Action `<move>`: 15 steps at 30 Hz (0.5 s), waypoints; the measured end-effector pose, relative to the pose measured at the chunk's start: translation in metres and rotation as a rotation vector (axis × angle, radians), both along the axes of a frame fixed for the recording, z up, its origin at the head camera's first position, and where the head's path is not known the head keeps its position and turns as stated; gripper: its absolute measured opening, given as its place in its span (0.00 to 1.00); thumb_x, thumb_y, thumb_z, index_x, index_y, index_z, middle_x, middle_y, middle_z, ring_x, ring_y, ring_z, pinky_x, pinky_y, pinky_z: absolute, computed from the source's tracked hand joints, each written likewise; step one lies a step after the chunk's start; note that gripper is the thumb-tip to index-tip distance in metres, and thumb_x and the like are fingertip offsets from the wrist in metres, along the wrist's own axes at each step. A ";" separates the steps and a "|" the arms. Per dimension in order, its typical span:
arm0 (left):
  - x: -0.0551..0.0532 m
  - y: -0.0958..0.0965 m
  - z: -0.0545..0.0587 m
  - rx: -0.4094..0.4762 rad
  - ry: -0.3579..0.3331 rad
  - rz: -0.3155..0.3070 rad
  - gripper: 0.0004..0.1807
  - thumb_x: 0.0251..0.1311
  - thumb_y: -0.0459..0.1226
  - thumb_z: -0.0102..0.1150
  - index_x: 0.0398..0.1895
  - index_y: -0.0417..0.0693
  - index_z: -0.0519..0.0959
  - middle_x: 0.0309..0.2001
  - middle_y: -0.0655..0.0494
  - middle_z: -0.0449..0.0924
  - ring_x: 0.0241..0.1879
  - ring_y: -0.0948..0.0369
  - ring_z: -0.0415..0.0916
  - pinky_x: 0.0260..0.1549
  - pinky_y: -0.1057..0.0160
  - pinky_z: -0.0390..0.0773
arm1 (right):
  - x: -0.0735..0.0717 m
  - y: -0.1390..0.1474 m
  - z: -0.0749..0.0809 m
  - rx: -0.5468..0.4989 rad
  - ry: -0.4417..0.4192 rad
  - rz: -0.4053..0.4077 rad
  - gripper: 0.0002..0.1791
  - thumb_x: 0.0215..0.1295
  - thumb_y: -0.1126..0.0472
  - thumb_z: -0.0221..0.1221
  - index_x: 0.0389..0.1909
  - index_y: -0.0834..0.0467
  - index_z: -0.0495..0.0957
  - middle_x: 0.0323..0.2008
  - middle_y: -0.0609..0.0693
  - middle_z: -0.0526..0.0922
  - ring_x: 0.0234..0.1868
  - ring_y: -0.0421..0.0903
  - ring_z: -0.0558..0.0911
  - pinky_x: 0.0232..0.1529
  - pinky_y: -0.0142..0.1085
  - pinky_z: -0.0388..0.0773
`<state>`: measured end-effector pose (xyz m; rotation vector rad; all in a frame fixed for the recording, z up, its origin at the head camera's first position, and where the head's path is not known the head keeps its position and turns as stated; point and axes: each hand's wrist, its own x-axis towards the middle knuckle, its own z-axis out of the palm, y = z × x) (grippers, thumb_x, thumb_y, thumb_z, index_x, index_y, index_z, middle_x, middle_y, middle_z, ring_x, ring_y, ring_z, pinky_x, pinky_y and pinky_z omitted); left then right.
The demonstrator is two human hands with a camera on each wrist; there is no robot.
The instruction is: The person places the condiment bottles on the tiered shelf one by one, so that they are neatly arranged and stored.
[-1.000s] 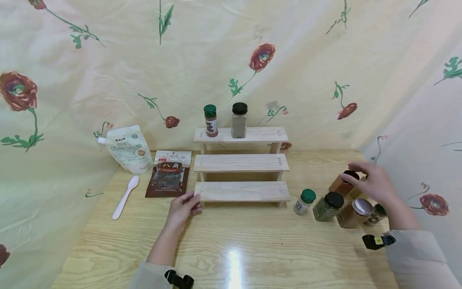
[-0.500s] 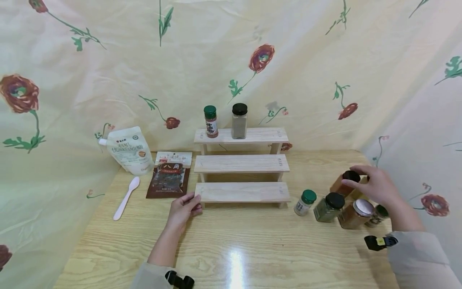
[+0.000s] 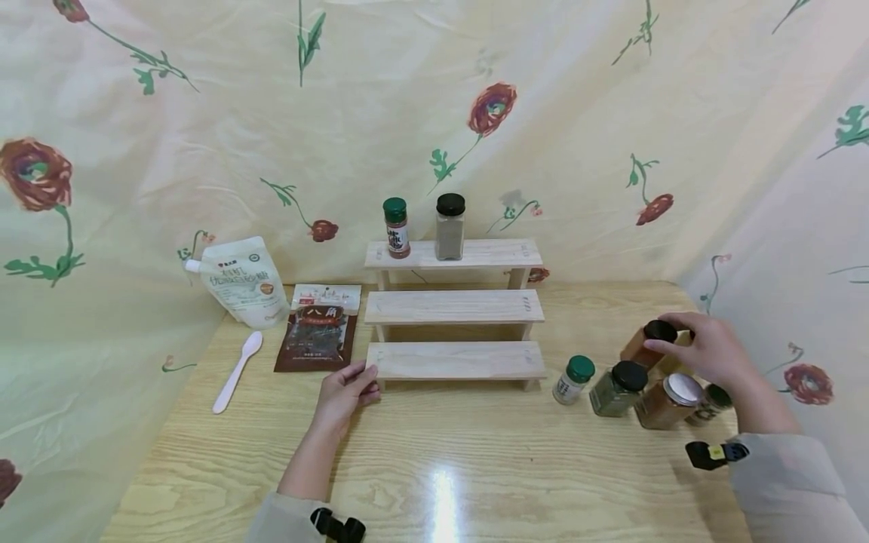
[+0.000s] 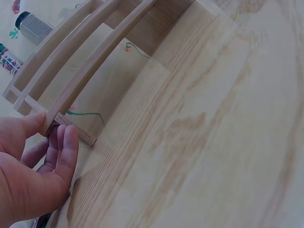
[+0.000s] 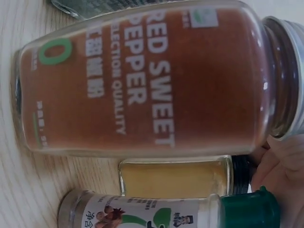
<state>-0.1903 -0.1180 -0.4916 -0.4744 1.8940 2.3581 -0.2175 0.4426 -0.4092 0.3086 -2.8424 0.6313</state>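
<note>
My left hand [image 3: 345,397] grips the left end of the lowest step of a three-step wooden rack [image 3: 455,360], thumb above and fingers below in the left wrist view. At the far right, my right hand [image 3: 713,351] holds the black lid of a spice jar [image 3: 640,351] with reddish-brown contents between thumb and index finger. The jar stands on the table behind other jars. In the right wrist view, a red sweet pepper jar [image 5: 142,80] fills the foreground. Behind it lie a yellow powder jar [image 5: 175,178] and part of my hand [image 5: 282,166]; the held jar is hidden there.
A green-capped bottle [image 3: 572,380], a black-lidded green jar [image 3: 614,391] and another bottle [image 3: 708,406] crowd near my right hand. A red bottle [image 3: 397,234] and a grey jar [image 3: 450,230] stand on the top step. A white pouch [image 3: 244,283], brown packet [image 3: 317,332] and spoon [image 3: 236,373] lie left.
My right thumb and index finger have come in around the black lid, and that hand has dropped slightly. The left hand and the rack look the same.
</note>
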 end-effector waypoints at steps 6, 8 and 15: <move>0.001 -0.001 0.001 -0.003 -0.003 -0.007 0.25 0.69 0.29 0.62 0.64 0.23 0.70 0.35 0.49 0.81 0.30 0.62 0.81 0.36 0.66 0.90 | 0.000 -0.003 0.004 -0.045 -0.016 -0.022 0.31 0.65 0.52 0.69 0.60 0.70 0.76 0.54 0.74 0.78 0.43 0.66 0.79 0.33 0.48 0.81; 0.001 -0.001 0.001 -0.007 -0.004 -0.009 0.25 0.69 0.30 0.62 0.65 0.23 0.69 0.36 0.48 0.81 0.31 0.62 0.81 0.36 0.66 0.89 | -0.001 -0.006 0.007 -0.069 -0.011 -0.028 0.31 0.66 0.52 0.68 0.61 0.70 0.75 0.55 0.74 0.77 0.48 0.70 0.77 0.37 0.58 0.81; 0.001 -0.002 0.001 -0.008 -0.004 -0.013 0.26 0.69 0.30 0.62 0.65 0.24 0.69 0.35 0.49 0.81 0.31 0.62 0.81 0.36 0.66 0.89 | -0.009 -0.023 0.026 -0.149 0.005 -0.059 0.30 0.67 0.49 0.67 0.61 0.65 0.75 0.58 0.71 0.76 0.60 0.73 0.70 0.50 0.68 0.72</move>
